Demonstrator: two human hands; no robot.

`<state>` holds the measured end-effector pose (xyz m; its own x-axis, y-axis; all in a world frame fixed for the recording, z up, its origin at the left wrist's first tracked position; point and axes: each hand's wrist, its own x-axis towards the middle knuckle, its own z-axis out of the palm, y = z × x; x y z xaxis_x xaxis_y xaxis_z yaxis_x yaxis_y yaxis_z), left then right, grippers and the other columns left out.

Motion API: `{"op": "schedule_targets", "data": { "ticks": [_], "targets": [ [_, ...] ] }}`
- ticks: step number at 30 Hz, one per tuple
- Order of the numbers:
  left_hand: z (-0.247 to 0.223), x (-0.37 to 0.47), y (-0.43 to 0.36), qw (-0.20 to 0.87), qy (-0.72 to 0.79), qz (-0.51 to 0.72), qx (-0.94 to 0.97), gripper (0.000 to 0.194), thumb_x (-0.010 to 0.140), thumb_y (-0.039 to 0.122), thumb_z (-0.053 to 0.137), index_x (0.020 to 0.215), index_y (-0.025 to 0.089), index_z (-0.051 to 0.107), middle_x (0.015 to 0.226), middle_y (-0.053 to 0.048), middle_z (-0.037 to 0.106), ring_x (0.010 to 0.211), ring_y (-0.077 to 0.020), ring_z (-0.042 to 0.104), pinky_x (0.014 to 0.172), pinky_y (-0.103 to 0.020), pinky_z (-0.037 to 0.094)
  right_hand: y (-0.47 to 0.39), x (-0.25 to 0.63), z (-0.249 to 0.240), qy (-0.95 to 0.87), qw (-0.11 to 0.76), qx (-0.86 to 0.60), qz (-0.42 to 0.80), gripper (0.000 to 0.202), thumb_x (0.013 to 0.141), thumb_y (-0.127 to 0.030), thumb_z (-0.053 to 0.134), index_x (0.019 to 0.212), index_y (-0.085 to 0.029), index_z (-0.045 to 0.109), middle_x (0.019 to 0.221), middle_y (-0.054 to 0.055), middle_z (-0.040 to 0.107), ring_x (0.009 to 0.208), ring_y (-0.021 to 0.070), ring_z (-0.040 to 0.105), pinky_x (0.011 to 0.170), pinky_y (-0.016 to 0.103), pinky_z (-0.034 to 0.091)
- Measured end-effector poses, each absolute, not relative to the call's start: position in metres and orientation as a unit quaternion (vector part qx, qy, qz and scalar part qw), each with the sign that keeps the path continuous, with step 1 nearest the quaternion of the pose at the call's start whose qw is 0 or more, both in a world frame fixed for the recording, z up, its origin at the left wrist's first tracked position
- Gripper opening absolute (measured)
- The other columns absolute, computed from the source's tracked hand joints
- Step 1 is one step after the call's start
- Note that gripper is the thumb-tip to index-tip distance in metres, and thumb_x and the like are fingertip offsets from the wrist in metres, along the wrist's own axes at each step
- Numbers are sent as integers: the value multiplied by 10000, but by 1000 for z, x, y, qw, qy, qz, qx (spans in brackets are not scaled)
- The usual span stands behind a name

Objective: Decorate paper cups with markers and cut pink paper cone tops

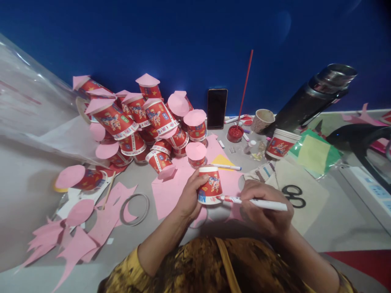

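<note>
My left hand (191,194) is wrapped round a red paper cup (214,183) with a printed figure, its thumb on the cup's side. Blue lettering and a small red mark show on the cup's white band, low and facing me. In my right hand (269,207) is a white marker (265,204) with a red tip end, held level. Its tip meets or nearly meets that white band; I cannot tell which. Pink paper (171,191) with cut round shapes lies beneath the cup. Behind it stands another red cup (197,160) topped by a pink paper disc.
A pile of red cups (131,140) with pink tops fills the back left. Pink scraps (81,240) and a tape ring (134,209) lie left. A phone (217,109) leans on the blue wall. Scissors (293,196), stacked cups (279,144) and a black flask (305,95) are right.
</note>
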<state>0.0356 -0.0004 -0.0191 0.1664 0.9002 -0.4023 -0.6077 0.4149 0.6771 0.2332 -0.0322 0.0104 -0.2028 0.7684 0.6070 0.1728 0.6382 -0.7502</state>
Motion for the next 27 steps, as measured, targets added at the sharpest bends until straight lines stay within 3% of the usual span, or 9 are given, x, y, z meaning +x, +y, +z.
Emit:
{"op": "schedule_targets", "data": {
  "ticks": [12,27],
  "targets": [
    [-19,36,1,737,403,512,178,390,680,286,864,1036,152,779,861,-44,803,735,-183,709,731,-296,578,-35,238,8,-713,545,-336,286,161,926,-68,621,937,-222,666,717,8,663,619,175,584,618,333,425],
    [-15,35,2,752,400,498,163,440,673,316,855,1068,148,754,903,-64,820,696,-226,738,849,-421,631,-35,241,5,-709,551,-329,292,159,924,-71,609,944,-218,665,718,14,657,613,178,577,606,333,424]
  ]
}}
